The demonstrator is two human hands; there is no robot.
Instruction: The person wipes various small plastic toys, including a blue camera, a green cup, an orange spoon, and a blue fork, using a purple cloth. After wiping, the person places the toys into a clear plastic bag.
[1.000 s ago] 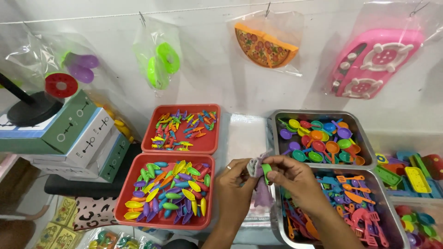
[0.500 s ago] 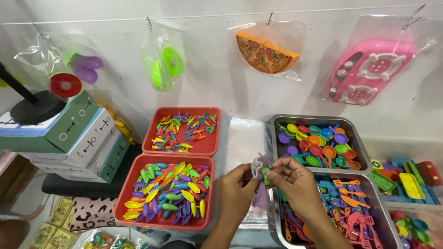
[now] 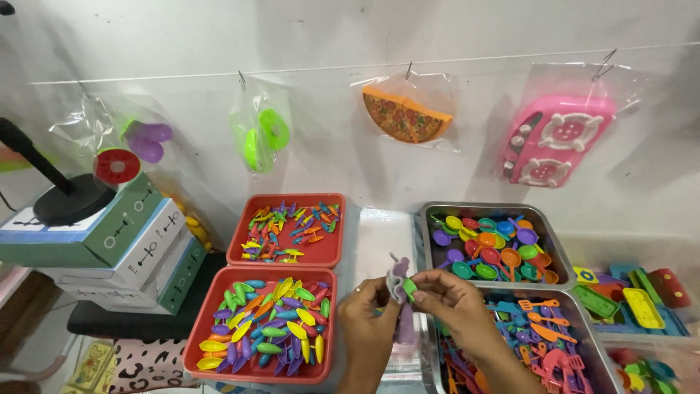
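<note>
Both hands meet at bottom centre. The left hand (image 3: 368, 321) and right hand (image 3: 448, 303) pinch a small clear bag (image 3: 397, 281) with a green piece (image 3: 410, 289) at its mouth. Left of them sit two red trays (image 3: 259, 365) of coloured pieces. Right of them sit two steel trays (image 3: 543, 226) of toy spoons and utensils. Bagged toys hang on the wall, including a pink stove (image 3: 558, 138).

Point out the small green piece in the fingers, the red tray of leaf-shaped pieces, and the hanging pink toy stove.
small green piece (image 3: 410, 287), head view, on its middle.
red tray of leaf-shaped pieces (image 3: 191, 350), head view, left rim.
pink toy stove (image 3: 558, 138), head view, upper burner.
</note>
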